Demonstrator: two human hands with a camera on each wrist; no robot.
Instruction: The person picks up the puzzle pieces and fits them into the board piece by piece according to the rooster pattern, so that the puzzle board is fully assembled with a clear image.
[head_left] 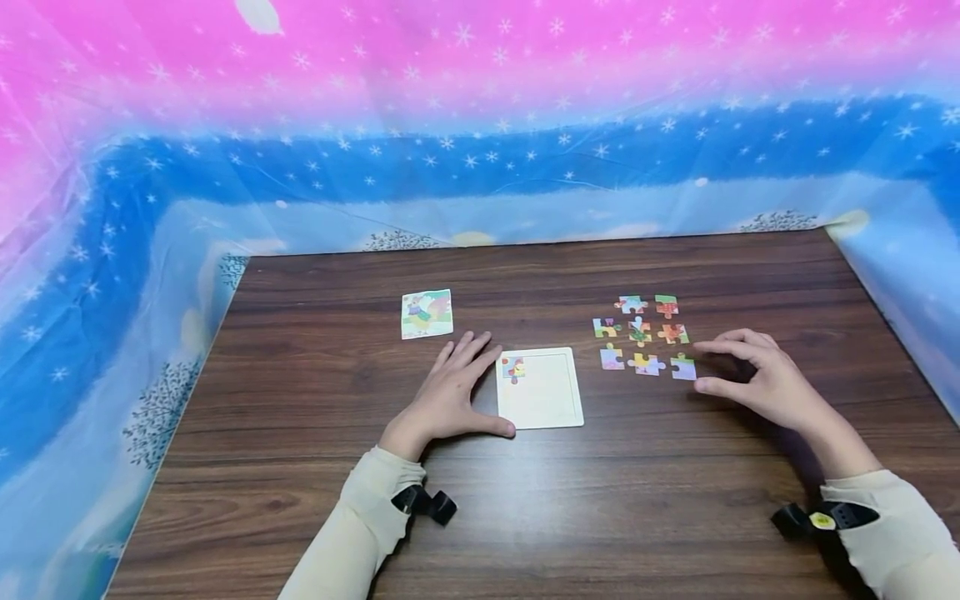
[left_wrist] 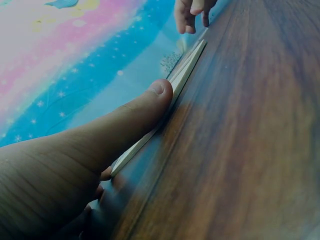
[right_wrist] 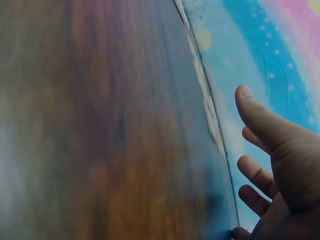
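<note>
A square white puzzle board (head_left: 543, 396) lies on the table, with one jigsaw piece (head_left: 513, 368) in its upper left corner. My left hand (head_left: 447, 396) spreads along the board's left side, index fingertip at the far corner and thumb on the near edge. In the left wrist view that thumb (left_wrist: 155, 92) rests against the board's edge. On the right, several loose jigsaw pieces (head_left: 640, 332) lie in rough rows. Just beside them hovers my right hand (head_left: 765, 379), thumb and fingers apart with nothing between them; the right wrist view shows its fingers (right_wrist: 257, 172) loosely bent.
A small square picture card (head_left: 427, 314) lies beyond my left hand. The dark wooden table (head_left: 600, 517) ends at a snowflake-patterned cloth (head_left: 480, 158) along the back and sides. Both wrists carry black strapped devices (head_left: 426, 502).
</note>
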